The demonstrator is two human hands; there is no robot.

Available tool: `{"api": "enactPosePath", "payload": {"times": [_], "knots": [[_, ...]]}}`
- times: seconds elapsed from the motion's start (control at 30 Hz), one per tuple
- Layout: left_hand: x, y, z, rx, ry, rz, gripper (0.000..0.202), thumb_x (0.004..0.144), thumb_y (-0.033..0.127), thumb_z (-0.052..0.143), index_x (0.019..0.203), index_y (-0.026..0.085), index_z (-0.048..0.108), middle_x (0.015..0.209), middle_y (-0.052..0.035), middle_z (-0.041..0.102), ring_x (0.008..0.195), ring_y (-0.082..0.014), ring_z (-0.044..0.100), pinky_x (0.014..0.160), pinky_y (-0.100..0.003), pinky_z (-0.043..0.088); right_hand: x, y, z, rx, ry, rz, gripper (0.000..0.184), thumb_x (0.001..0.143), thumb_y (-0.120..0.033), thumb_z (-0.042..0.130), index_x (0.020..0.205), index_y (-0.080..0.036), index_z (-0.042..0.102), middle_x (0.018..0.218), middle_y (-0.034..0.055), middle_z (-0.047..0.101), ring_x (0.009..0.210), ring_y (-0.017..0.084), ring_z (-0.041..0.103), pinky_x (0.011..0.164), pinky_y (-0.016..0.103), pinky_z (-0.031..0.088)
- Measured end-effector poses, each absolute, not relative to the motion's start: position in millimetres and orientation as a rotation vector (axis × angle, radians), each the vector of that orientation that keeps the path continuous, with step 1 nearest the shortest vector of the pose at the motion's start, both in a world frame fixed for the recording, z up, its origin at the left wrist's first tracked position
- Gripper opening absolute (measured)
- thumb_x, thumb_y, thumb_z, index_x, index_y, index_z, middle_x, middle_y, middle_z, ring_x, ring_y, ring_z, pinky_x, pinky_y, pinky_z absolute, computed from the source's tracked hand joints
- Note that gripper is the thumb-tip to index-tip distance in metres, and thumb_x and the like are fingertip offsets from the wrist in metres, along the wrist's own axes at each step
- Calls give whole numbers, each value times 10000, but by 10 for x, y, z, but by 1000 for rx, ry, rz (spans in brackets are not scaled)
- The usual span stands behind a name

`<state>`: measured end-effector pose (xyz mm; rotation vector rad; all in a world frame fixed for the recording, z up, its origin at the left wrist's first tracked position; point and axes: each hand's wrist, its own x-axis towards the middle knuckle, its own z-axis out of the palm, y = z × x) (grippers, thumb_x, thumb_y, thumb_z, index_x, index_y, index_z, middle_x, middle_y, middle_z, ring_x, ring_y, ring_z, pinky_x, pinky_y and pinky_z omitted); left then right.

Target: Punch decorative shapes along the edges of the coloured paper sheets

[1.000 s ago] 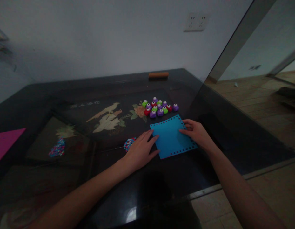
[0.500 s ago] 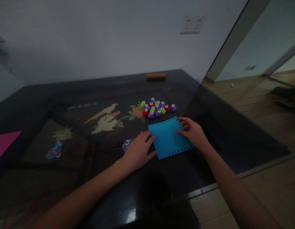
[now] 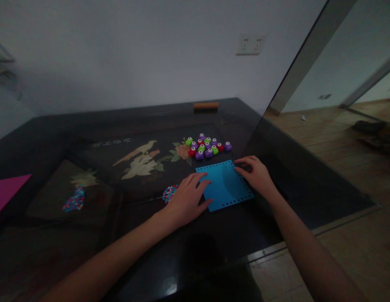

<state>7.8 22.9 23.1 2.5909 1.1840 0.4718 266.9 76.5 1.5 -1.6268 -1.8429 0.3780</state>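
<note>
A blue square of paper (image 3: 228, 186) lies flat on the dark table, with small punched holes along its far, right and near edges. My left hand (image 3: 190, 196) rests at its left side, fingers spread over that edge. At the far right corner is my right hand (image 3: 253, 171), thumb and forefinger apart and touching the paper's edge. Beyond the paper sits a cluster of small red, green and purple craft punches (image 3: 208, 145) with white round tops. A heap of coloured paper bits (image 3: 168, 193) is partly hidden behind my left hand.
Another heap of paper bits (image 3: 74, 199) lies to the left, near a pink sheet (image 3: 9, 192). A brown cylinder (image 3: 206, 105) lies by the wall. The glossy table (image 3: 144, 115) has a bird-and-flower picture; its right edge drops to a wooden floor.
The paper's far edge, slightly bowed before, now lies flatter. My right hand's fingers have loosened a little at the corner. The view has tilted up slightly.
</note>
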Motion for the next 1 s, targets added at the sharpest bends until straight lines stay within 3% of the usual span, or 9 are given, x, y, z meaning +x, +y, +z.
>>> {"api": "enactPosePath", "payload": {"times": [0.2,0.3,0.5,0.7,0.87,1.0], "knots": [[250,-131,398,2787,754,476,165,912,231,485,1044,179,571,1181,-76,615,1086,-220,555,914,-364,453,2471,855,293,-1475,-1980,455,134,810,-215,581,904,-194,674,921,72,645,878,218,605,792,365,475],[157,-316,359,2876,512,473,132,920,242,461,910,187,581,1024,-40,664,898,-170,605,757,-308,475,2266,765,412,-1378,-2029,507,126,857,-257,540,830,-198,648,846,52,659,807,196,610,750,335,467],[-338,-495,183,2940,380,446,153,808,234,549,665,203,503,633,-4,575,549,-143,497,459,-290,357,1654,254,322,-614,-2477,706,324,941,-340,418,715,-177,584,711,47,618,693,160,559,644,284,433],[-621,-515,-42,2823,320,622,192,767,195,474,579,210,509,476,-7,523,436,-140,453,399,-311,303,1289,-82,-22,8,-2484,893,401,943,-364,367,575,-217,430,517,-4,517,519,128,484,543,250,380],[-661,-509,-136,2653,248,515,113,747,218,531,634,221,519,466,21,551,434,-124,501,411,-277,342,1240,-128,-128,122,-2502,1001,421,941,-400,360,560,-227,402,488,-8,512,480,128,481,500,255,346],[-666,-472,-116,2555,286,484,172,730,212,576,594,222,471,475,36,569,447,-117,525,416,-270,339,1251,-127,-143,90,-2520,1056,407,933,-402,397,576,-215,454,491,-8,538,473,123,491,499,257,342]]}}
